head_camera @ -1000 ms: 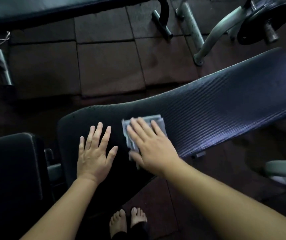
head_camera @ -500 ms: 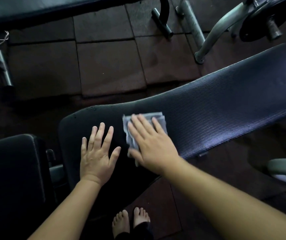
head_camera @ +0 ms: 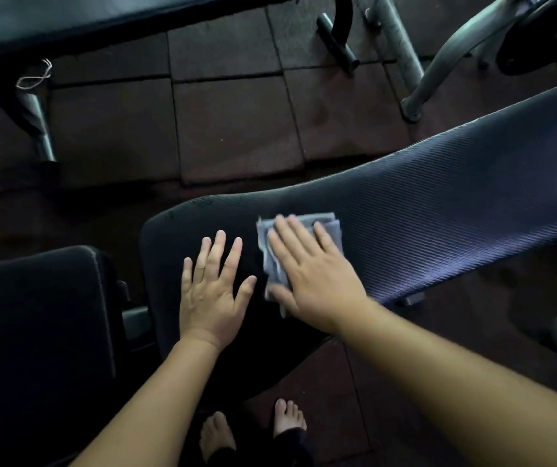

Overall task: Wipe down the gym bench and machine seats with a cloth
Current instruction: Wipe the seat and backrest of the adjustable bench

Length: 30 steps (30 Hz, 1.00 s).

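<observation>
A long black ribbed bench pad (head_camera: 438, 203) runs from the lower middle up to the right edge. A folded grey cloth (head_camera: 329, 224) lies on its near end. My right hand (head_camera: 310, 274) presses flat on the cloth with straight fingers. My left hand (head_camera: 213, 291) rests flat on the pad just left of the cloth, fingers spread. A separate black seat pad (head_camera: 34, 315) sits at the lower left.
Another dark bench (head_camera: 68, 15) crosses the top left on metal legs (head_camera: 39, 123). Grey machine tubes (head_camera: 438, 69) and a weight plate (head_camera: 546, 38) stand at the top right. Brown rubber floor tiles (head_camera: 230, 129) lie between. My bare feet (head_camera: 253, 429) are below the pad.
My right hand and the cloth have slid slightly farther along the pad, away from me. My left hand stays flat beside them.
</observation>
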Tool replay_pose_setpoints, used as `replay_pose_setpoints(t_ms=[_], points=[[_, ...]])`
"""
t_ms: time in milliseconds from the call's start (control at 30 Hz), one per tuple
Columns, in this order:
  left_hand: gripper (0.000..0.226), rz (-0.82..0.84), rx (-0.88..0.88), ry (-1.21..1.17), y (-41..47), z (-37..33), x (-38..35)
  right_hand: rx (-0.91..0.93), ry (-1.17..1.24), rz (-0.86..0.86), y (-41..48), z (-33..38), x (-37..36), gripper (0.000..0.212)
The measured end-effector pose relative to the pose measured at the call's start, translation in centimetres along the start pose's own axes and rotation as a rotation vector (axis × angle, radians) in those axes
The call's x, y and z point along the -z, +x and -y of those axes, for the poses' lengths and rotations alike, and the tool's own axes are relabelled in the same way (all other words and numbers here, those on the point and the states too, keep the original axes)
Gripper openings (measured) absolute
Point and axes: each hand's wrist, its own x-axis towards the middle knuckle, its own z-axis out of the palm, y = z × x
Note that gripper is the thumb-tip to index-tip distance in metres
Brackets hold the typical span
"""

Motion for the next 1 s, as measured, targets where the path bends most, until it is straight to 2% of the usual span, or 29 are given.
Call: replay_pose_setpoints(t_ms=[67, 100, 167, 233, 300, 367, 500, 600, 633, 733, 833, 900, 1000], points=[[0.07, 0.002, 0.001, -0.009, -0.1, 0.2, 0.1, 0.097, 0.009, 0.015, -2.4, -0.8, -0.3, 0.085], [0.07, 0.001, -0.001, -0.015, -0.1, 0.2, 0.1, 0.084, 0.012, 0.014, -2.7, -2.3, -0.2, 0.084], [0.069, 0.006, -0.002, -0.029, -0.1, 0.0, 0.1, -0.054, 0.007, -0.011, -1.8, -5.9, 0.5, 0.083], [0.069, 0.007, -0.003, -0.038, -0.1, 0.1, 0.2, -0.274, 0.028, -0.031, 0.1, -8.6, 1.6, 0.083], [0.069, 0.011, -0.002, -0.056, 0.0, 0.2, 0.2, -0.49, 0.047, -0.065, 2.5, -7.9, 2.0, 0.085], [0.07, 0.014, -0.005, -0.086, 0.0, 0.4, 0.4, -0.571, 0.08, -0.081, 4.8, -4.0, 1.7, 0.086], [0.07, 0.025, 0.005, -0.082, -0.9, 2.2, 0.9, -0.307, 0.114, -0.027, 5.5, 3.6, 0.5, 0.082], [0.07, 0.066, -0.009, -0.045, -1.7, 4.1, 1.7, -0.159, 0.099, -0.003, 5.0, 0.8, 0.7, 0.082], [0.07, 0.076, -0.007, -0.042, -1.8, 4.7, 2.0, -0.181, 0.087, -0.014, 5.0, -1.0, 0.9, 0.083], [0.07, 0.083, 0.008, -0.038, -2.0, 6.6, 3.0, -0.403, 0.057, -0.017, 5.6, -4.8, 1.9, 0.084], [0.07, 0.07, 0.014, -0.01, -2.2, 9.3, 4.2, -0.544, 0.057, -0.031, 7.3, -1.8, 1.9, 0.082], [0.071, 0.064, 0.022, 0.016, -2.4, 11.2, 4.9, -0.537, 0.093, -0.048, 8.1, 2.6, 1.3, 0.083], [0.071, 0.056, 0.04, 0.046, -2.8, 13.7, 5.7, -0.338, 0.112, -0.014, 8.1, 10.2, -0.1, 0.083]])
